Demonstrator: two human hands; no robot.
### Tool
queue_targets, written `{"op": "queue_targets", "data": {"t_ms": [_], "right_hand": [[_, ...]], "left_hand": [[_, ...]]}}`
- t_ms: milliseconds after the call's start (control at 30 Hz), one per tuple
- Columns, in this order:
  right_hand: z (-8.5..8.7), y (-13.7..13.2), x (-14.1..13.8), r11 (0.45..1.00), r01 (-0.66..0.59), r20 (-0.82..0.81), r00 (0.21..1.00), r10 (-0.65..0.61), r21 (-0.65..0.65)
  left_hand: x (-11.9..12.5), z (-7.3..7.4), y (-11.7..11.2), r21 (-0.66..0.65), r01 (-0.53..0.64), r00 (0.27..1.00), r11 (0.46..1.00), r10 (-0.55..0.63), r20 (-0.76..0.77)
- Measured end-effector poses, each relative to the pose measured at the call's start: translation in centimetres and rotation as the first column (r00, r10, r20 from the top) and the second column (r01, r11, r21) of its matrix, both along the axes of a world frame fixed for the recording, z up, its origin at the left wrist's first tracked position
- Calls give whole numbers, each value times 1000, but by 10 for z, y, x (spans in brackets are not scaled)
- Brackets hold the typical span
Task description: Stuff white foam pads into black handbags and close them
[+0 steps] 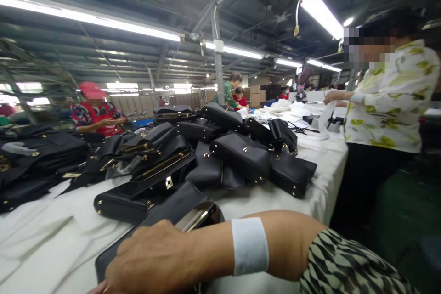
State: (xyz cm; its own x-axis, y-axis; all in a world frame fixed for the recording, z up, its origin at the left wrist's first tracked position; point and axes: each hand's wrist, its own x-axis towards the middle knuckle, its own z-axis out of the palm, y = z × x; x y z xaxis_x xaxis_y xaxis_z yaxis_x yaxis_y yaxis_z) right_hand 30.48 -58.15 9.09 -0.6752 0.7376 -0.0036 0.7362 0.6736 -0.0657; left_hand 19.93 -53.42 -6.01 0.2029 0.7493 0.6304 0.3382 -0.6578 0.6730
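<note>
My right hand (151, 257) reaches across the bottom of the view, its back turned up and its fingers curled. A black handbag (168, 206) lies tilted beneath my hand and forearm, with a gold zip showing at its opening. The fingertips run out at the lower edge, so what they grip is hidden. Around my wrist and forearm is a pale band (250, 245). My left hand is out of view. Just beyond, another black handbag (120, 204) with gold studs rests on its side.
A heap of black handbags (241, 154) covers the middle of the white-covered table (324, 179). Stacked black bags (44, 156) stand at left. A co-worker (389, 101) at right handles white material. Another co-worker (99, 115) in a red cap stands across the table.
</note>
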Motion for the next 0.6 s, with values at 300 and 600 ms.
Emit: {"op": "queue_targets", "data": {"t_ms": [300,600], "right_hand": [[-6,-19,25,934,269,-40,963,-268,236],[-17,-22,125,722,664,-27,740,-672,195]], "left_hand": [[-61,18,-49,456,120,986,882,-51,-160],[-62,20,-58,322,220,975,921,-199,-98]]}}
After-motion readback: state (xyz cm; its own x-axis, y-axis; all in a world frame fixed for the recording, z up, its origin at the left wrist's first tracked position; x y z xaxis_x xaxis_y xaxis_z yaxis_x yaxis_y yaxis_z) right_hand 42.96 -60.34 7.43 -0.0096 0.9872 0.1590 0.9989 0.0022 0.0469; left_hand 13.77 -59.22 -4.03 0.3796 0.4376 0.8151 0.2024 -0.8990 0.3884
